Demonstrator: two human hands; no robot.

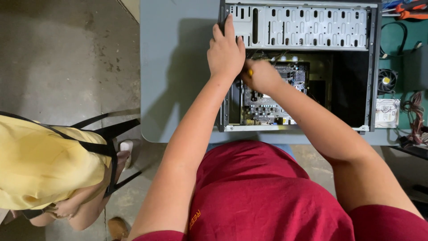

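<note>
An open desktop computer case (pixel 372 67) lies on its side on a grey table (pixel 178 67). Inside it sits a circuit board (pixel 267 105), and a perforated metal drive cage (pixel 307 27) fills the far part. My left hand (pixel 225 51) rests on the case's left edge, fingers curled over the frame. My right hand (pixel 261 76) is inside the case above the board, closed around a tool with a yellow handle (pixel 250 72), most of which is hidden by the hand.
A small cooling fan (pixel 386 81), a flat drive (pixel 387 112) and a bundle of wires (pixel 414 116) lie on a green mat right of the case. Orange-handled tools (pixel 412 10) lie at the far right corner. Another person in a yellow top (pixel 44 165) stands on the left.
</note>
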